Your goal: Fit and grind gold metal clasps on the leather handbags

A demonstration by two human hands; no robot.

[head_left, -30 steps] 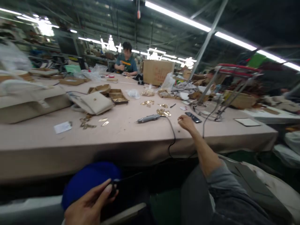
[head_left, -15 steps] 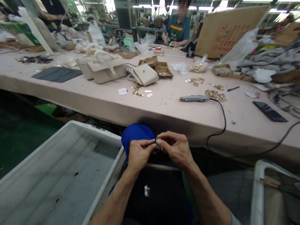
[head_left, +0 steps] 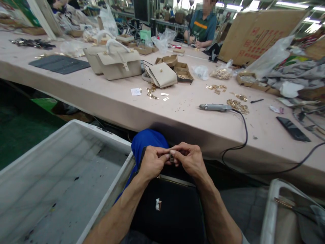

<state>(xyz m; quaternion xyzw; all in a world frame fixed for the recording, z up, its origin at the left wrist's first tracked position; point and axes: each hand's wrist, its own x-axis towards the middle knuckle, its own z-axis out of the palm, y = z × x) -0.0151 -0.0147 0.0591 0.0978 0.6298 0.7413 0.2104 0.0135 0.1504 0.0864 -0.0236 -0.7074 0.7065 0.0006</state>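
A small metal plate [head_left: 172, 157] is pinched between the fingertips of both hands, over my lap. My left hand [head_left: 154, 160] comes to it from the left with thumb and forefinger closed. My right hand [head_left: 189, 158] grips it from the other side, its thumb lying across the front. Fingers cover much of the plate. Below the wrists a black bag [head_left: 175, 203] lies on my lap, with a gold zip along its upper edge. A small piece with crumpled white material [head_left: 158, 204] sits on the bag's dark face.
On the table [head_left: 142, 112] lie a grey electric screwdriver [head_left: 215, 107] with a trailing black cord, gold fittings [head_left: 238, 105], beige handbags [head_left: 119, 62] and a phone [head_left: 293, 128]. A white bin [head_left: 111, 140] stands at left. Across the table a person [head_left: 203, 27] works.
The metal plate has turned between my fingers, showing a darker face now. My hands have drawn closer together. The camera view has tilted slightly, and more of the black bag shows.
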